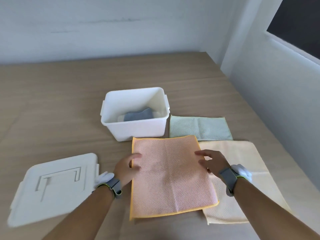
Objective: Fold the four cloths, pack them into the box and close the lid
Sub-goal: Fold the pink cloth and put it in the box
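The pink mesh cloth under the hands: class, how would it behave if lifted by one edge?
The pink mesh cloth lies flat with fold creases, so it would probably droop limply. Its thin open weave suggests it is light. The textured mesh should grip fingers, not slip.

The desk point(69, 94) is a pale wood-grain surface that runs back to a light wall and along another wall on the right. Near its middle stands a white box point(133, 129), open at the top. Just right of the box a pale green cloth point(200, 128) lies flat. In front of the box a pink mesh cloth point(171, 181) with an orange edge lies spread out, its far edge touching the box's base. Its right side overlaps a pale yellow cloth point(242, 186) that lies flat on the desk. At the left, well apart from the box, the white lid point(52, 187) lies flat, handle recess facing up.
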Demonstrator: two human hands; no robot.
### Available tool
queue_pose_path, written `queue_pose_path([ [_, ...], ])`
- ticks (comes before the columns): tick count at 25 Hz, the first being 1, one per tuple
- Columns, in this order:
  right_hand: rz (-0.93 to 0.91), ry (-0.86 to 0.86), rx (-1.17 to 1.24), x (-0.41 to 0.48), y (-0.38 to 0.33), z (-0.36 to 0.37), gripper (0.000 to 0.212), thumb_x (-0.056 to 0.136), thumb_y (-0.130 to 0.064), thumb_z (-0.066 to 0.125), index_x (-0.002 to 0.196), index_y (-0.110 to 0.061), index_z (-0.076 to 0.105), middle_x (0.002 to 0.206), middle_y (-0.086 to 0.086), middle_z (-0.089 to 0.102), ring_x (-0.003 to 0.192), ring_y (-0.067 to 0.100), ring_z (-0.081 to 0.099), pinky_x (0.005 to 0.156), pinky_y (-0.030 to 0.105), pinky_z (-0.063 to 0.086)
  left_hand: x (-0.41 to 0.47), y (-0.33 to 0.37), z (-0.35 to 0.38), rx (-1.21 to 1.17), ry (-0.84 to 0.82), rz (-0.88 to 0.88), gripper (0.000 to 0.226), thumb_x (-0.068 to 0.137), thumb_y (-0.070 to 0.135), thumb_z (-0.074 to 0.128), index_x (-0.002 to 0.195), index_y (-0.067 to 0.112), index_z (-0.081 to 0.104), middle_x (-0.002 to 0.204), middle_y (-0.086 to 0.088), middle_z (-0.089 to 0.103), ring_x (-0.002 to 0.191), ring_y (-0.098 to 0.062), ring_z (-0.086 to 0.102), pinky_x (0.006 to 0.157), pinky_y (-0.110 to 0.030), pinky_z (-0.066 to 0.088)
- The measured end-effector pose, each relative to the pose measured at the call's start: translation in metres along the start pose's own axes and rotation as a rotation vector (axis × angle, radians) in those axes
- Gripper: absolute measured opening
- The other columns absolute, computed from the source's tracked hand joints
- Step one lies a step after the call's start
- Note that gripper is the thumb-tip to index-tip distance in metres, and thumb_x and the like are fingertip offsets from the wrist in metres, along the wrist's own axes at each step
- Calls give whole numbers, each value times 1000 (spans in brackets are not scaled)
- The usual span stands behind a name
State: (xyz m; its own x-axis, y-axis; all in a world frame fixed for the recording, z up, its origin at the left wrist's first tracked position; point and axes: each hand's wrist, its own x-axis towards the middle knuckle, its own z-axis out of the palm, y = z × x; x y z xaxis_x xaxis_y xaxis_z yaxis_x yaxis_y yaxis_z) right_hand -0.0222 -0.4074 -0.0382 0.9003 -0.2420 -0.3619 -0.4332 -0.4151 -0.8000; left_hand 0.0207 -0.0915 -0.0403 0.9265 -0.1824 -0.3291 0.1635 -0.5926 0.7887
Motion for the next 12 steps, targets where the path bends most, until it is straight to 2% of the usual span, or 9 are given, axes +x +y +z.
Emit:
queue_pose_path([
  [2, -66, -64, -40, -1, -12, 32, 32, 79, -1, 64, 101, -23, 71, 103, 2, 66, 44, 11, 52, 40, 19, 44, -14, -28, -33, 72, 24, -34, 42, 84, 5, 60, 123, 22, 58, 141, 3, 50, 128, -17, 46, 95, -22, 33],
  [3, -96, -87, -57, -3, -15, 47, 31, 79, -1, 65, 101, -21, 71, 105, 3, 67, 41, 9, 52, 40, 18, 44, -21, -40, -44, 91, 37, -53, 43, 83, 7, 61, 122, 24, 58, 140, 3, 51, 118, -16, 50, 92, -22, 34],
  [5, -122, -138, -93, -7, -20, 70, 29, 80, -2, 65, 103, -18, 71, 107, 6, 68, 45, 12, 57, 47, 22, 49, -33, -60, -57, 115, 66, -74, 43, 82, 10, 61, 122, 27, 58, 139, 2, 51, 109, -16, 52, 90, -23, 37],
  [7, -138, -105, -210, -13, -23, 88, 27, 84, -10, 60, 109, -16, 69, 112, 8, 67, 76, 23, 66, 73, 31, 52, -41, -78, -65, 301, 82, -40, 43, 83, 16, 61, 124, 26, 54, 144, 0, 43, 123, -20, 49, 96, -25, 38],
  [9, -249, 1, -505, -16, -20, 88, 34, 84, -15, 50, 114, -18, 67, 121, 8, 63, 108, 27, 59, 93, 34, 44, -42, -82, -70, 672, 67, 52, 42, 85, 20, 56, 126, 28, 50, 148, -1, 32, 127, -24, 44, 100, -34, 40],
  [10, -309, -8, -702, -19, -19, 86, 38, 84, -13, 47, 117, -24, 64, 127, 4, 59, 115, 25, 54, 96, 33, 41, -45, -83, -74, 821, 30, 128, 42, 84, 17, 53, 125, 28, 49, 148, 0, 31, 127, -25, 42, 99, -37, 39],
  [12, -388, -146, -1014, -27, -16, 81, 46, 87, -12, 42, 124, -36, 54, 139, -7, 46, 122, 19, 45, 99, 30, 39, -49, -82, -75, 976, -141, 247, 45, 83, 6, 47, 123, 26, 49, 142, 2, 38, 125, -24, 40, 98, -37, 34],
])
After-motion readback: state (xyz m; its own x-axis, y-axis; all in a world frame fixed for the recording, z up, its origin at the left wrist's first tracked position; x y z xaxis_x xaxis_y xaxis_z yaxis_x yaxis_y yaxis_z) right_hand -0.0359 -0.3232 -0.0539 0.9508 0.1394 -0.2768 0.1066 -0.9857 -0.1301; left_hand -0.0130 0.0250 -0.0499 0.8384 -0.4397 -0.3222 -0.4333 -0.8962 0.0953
